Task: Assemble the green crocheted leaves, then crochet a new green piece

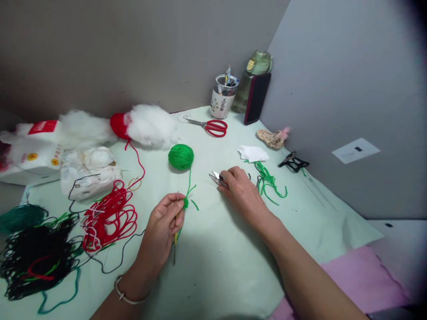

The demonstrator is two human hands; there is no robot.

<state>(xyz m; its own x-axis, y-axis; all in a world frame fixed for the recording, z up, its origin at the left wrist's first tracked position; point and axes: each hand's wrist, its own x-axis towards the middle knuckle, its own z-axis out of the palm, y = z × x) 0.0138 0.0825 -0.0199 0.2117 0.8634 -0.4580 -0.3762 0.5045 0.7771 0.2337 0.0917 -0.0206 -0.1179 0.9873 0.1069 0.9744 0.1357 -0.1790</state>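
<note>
Between thumb and fingers, my left hand (167, 218) pinches a crochet hook (175, 240) with a yellow grip, held nearly upright. A small piece of green crochet (186, 203) shows at the same fingertips. From it a strand runs up to the green yarn ball (181, 156), and a short snipped green end (195, 205) lies beside it. My right hand (238, 189) is closed over small thread snips (218, 178) close to the tabletop, their blades parted and pointing left. The snips' handles are mostly hidden under my fingers.
Red-handled scissors (215, 127) lie behind the ball. Green yarn scraps (267, 180) and a white tissue (252, 154) are right of my right hand. Tangled red yarn (110, 218), black yarn (36, 258) and white stuffing (151, 126) fill the left. A pen jar (223, 100) stands behind.
</note>
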